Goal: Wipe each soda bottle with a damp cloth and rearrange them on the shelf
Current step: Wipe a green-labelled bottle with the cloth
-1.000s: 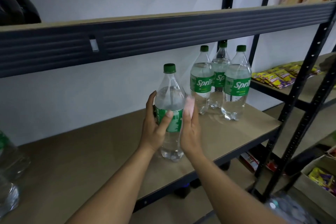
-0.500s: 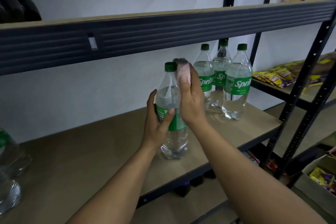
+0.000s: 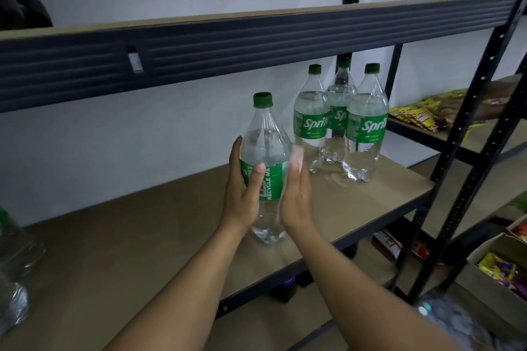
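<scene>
Fingers and thumb of our left hand [image 3: 242, 194] are wrapping round the green label of the bottle [image 3: 266, 151]. As we judge it, we are doing that to be keeping it upright and steady on the shelf [image 3: 128, 242] while its other side is getting rubbed. Our right hand [image 3: 296, 202] is lying flat against the bottle's right flank with its fingers straight, pressing the pale cloth [image 3: 296, 155] onto the plastic. The cloth is showing only as a blurred patch at the fingertips, so we are not able to say how it is folded. The hands are standing close together, palms facing, with the bottle sitting between them and touching both. Its base is looking to be resting on the board just ahead of our wrists, and its green cap is rising above our fingertips. Beyond and to the right of our right hand, three other bottles [image 3: 340, 122] are standing upright in a tight cluster, near the held one but apart from it; we are reading them as the group it is going to join. Well off to the left of our left hand, more bottles [image 3: 14, 251] are showing blurred at the edge.
</scene>
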Tool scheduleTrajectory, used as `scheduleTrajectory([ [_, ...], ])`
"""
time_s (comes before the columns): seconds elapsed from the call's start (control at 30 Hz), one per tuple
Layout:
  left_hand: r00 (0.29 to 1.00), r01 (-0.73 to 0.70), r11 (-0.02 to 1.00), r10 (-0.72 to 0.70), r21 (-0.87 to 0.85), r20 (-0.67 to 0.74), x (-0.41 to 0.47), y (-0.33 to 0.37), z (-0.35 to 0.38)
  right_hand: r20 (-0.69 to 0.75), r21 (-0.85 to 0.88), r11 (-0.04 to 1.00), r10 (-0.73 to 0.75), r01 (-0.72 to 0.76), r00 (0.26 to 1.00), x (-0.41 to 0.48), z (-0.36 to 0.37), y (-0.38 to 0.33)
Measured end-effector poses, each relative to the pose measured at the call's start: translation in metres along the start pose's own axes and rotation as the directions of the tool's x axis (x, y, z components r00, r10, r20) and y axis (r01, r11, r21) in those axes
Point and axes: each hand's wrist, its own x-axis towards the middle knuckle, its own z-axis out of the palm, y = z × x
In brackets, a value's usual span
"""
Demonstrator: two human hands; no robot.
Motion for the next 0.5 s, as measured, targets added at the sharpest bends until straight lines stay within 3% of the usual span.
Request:
scheduleTrajectory([
  [0.13, 0.999, -0.036, 0.999, 0.036, 0.031, 0.014, 0.002, 0.007, 0.002, -0.015, -0.018, 0.982, -0.19, 0.19, 0.982, 0.039, 0.002, -0.061],
  [0.27, 0.998, -0.01, 0.991, 0.018, -0.137, 0.056, 0.003, 0.007, 0.002, -0.023, -0.01, 0.961, -0.278, 0.278, 0.96, 0.041, 0.004, -0.062],
  [0.33, 0.998, 0.008, 0.994, -0.001, -0.111, 0.056, 0.002, 0.006, 0.001, -0.005, -0.021, 0.977, -0.211, 0.211, 0.977, 0.023, 0.002, -0.031],
  [0.5, 0.999, 0.037, 0.999, -0.036, -0.02, 0.038, 0.004, 0.004, -0.003, 0.085, 0.081, 0.986, 0.139, -0.145, 0.987, -0.025, -0.004, 0.058],
])
